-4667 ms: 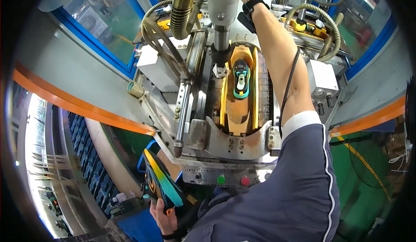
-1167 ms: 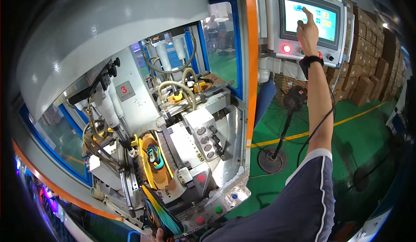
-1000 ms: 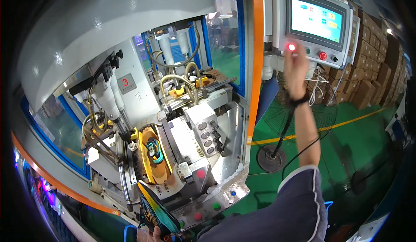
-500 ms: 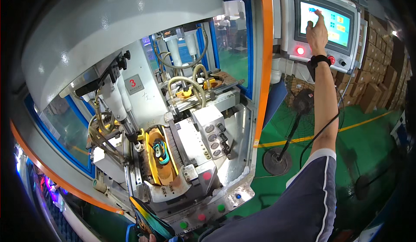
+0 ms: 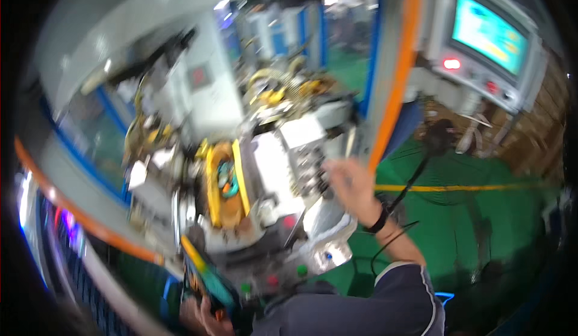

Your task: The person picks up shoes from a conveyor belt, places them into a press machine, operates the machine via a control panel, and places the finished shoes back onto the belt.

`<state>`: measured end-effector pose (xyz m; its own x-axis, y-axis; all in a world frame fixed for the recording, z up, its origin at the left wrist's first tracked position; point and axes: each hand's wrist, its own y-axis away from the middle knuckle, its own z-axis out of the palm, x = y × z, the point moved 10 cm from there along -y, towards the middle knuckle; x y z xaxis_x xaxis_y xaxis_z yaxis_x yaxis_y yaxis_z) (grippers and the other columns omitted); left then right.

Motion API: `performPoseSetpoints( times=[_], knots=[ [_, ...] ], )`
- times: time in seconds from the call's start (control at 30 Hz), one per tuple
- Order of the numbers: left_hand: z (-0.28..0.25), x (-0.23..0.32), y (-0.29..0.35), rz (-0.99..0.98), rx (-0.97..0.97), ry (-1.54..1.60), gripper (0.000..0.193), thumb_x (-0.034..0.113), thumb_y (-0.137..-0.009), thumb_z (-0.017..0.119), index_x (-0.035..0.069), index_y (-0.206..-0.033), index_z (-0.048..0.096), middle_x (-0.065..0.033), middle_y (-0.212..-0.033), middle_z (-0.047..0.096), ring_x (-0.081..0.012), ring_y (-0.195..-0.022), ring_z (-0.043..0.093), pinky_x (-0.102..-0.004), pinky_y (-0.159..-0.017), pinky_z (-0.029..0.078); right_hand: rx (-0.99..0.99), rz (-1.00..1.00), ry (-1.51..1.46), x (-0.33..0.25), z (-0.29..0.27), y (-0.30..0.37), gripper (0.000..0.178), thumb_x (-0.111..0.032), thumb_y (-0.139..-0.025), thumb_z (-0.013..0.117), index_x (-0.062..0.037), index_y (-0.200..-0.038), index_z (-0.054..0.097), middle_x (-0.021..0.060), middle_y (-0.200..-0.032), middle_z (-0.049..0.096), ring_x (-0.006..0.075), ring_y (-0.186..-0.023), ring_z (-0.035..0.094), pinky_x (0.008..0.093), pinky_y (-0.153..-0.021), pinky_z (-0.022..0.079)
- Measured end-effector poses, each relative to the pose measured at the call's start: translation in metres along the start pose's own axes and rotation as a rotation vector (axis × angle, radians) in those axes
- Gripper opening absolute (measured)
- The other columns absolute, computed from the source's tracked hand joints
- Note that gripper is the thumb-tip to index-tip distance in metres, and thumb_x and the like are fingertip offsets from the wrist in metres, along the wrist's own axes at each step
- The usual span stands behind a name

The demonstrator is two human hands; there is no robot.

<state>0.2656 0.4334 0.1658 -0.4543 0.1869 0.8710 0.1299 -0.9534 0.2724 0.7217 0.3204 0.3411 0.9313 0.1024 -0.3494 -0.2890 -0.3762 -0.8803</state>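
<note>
Low in the head view, my left hand [image 5: 206, 317] is closed on a black, teal and yellow shoe [image 5: 212, 280], partly cut off from sight by the hand and arm. My right hand [image 5: 352, 187], wearing a black wristband, is at the right of the machine, beside a block with dark knobs [image 5: 313, 170]. Motion smears its fingers, and contact with the block cannot be made out. Left of that block, a yellow-sided mould [image 5: 214, 194] in the machine contains a teal and dark piece [image 5: 227, 178].
A control panel [image 5: 490, 35] with a lit screen hangs at upper right. An orange-edged frame post [image 5: 394, 89] stands between it and the machine. Green and red buttons [image 5: 273, 280] line the machine's front edge. A fan [image 5: 438, 137] stands on the green floor, before stacked cartons [image 5: 512, 137].
My right hand has left the panel's screen and come down left to the knobbed block. The view has shifted and blurred. My left hand still holds the shoe and shows more fully.
</note>
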Motion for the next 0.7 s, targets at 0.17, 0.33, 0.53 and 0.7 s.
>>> performPoseSetpoints(
  times=[0.17,0.33,0.53,0.7],
  knots=[
    [-0.031,0.004,0.010,0.054,-0.162,-0.107,0.040,0.012,-0.090,0.056,-0.001,-0.127,0.052,-0.0077,-0.111,0.063,-0.0180,-0.097,0.062,-0.0318,-0.084,0.051,-0.345,0.281,-0.598,-0.083,0.195,0.156,0.006,-0.006,-0.083,0.065,-0.0014,-0.086,0.067,0.0120,-0.078,0.064,0.0249,-0.066,0.062,0.0332,-0.062,0.049],
    [-0.094,0.009,0.035,0.130,0.077,0.057,0.041,0.008,-0.089,0.060,-0.006,-0.127,0.051,-0.0105,-0.118,0.063,-0.0198,-0.106,0.062,-0.0339,-0.093,0.049,-0.686,0.492,-0.584,-0.107,0.304,0.270,0.008,-0.007,-0.086,0.060,-0.0032,-0.091,0.065,0.0119,-0.081,0.063,0.0289,-0.070,0.061,0.0371,-0.065,0.049],
    [-0.172,0.000,0.074,0.079,0.448,0.001,0.036,0.017,-0.089,0.063,-0.001,-0.120,0.057,-0.0076,-0.107,0.066,-0.0162,-0.092,0.065,-0.0302,-0.078,0.052,-0.902,0.263,-0.457,-0.162,0.389,0.351,0.011,-0.010,-0.085,0.059,-0.0048,-0.093,0.064,0.0130,-0.090,0.064,0.0341,-0.085,0.062,0.0422,-0.074,0.050],
    [-0.223,-0.003,0.099,0.009,0.629,-0.007,0.026,0.018,-0.089,0.063,0.004,-0.111,0.059,-0.0048,-0.102,0.066,-0.0146,-0.087,0.064,-0.0296,-0.072,0.050,-1.126,0.049,-0.291,-0.202,0.424,0.410,0.011,-0.014,-0.081,0.059,-0.0074,-0.088,0.065,0.0126,-0.090,0.063,0.0316,-0.085,0.062,0.0427,-0.072,0.053]
  ],
)
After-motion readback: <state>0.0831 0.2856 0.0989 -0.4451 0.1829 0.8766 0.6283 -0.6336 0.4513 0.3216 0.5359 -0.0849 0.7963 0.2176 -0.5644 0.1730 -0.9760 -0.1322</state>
